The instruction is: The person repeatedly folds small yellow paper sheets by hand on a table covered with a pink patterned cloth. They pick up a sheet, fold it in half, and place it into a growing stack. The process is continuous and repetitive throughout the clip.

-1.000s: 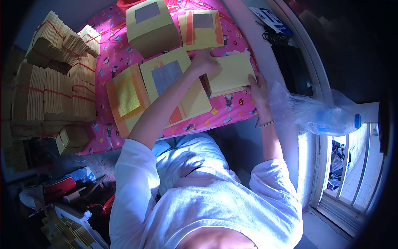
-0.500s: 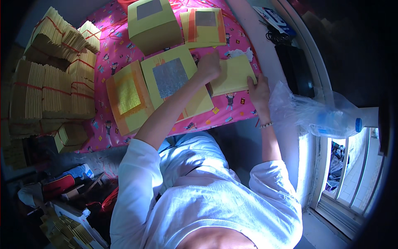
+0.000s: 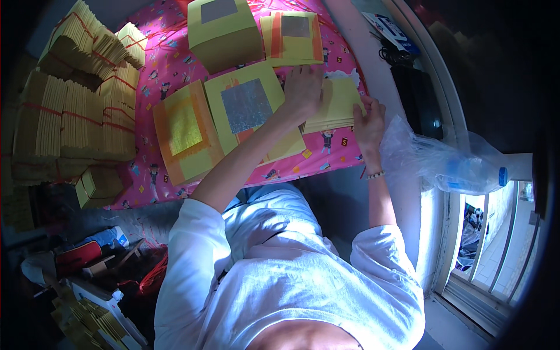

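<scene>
A small stack of yellow card sheets lies near the table's right side, its layered near edge showing. My left hand is palm down, with its fingers bent over the stack's left end; the fingertips are hidden. At the right edge my right hand has its thumb against the stack and the other fingers bent beside it. Left of the stack lies a large yellow card piece with a silvery window panel, partly under my left forearm. Beside that is an orange-bordered piece with a gold panel.
A tall yellow block and an orange-striped piece stand at the back of the pink patterned table cover. Bundles tied with red string fill the left. A plastic bag with a bottle hangs by the barred window.
My left hand has come down and its fingers have spread over the stack's left end. The right hand has shifted slightly at the right edge. The whole view has moved a little.
</scene>
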The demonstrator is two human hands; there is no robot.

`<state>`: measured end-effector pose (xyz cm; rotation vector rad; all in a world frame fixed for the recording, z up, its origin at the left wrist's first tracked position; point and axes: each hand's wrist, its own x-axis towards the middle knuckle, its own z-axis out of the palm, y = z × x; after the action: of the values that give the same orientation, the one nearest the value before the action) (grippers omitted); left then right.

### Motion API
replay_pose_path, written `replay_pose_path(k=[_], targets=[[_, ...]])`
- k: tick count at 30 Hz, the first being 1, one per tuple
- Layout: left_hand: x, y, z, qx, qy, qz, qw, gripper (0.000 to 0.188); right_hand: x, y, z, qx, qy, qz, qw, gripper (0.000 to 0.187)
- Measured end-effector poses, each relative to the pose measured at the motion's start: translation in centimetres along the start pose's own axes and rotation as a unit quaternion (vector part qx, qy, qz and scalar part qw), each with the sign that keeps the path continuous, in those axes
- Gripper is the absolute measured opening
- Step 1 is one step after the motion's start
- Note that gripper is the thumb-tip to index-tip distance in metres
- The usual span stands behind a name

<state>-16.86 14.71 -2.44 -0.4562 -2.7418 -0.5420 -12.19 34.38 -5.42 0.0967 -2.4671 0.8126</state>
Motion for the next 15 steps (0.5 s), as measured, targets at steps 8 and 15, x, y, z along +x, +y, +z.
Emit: replay_pose_path(k=[8,15], targets=[[-7.7,-2.8,-9.3,-0.245,-0.016,-0.052,0.968,0.024,0.2,-5.0,-1.8,0.265,-0.068,-0.012,0.962,0.018],[-15.5,-4.1,-13.1,-0.197,-0.077,-0.068,0.975,0.033,-1.1,-12.9,-2.9,0.168,-0.302,-0.287,0.893,0.026]])
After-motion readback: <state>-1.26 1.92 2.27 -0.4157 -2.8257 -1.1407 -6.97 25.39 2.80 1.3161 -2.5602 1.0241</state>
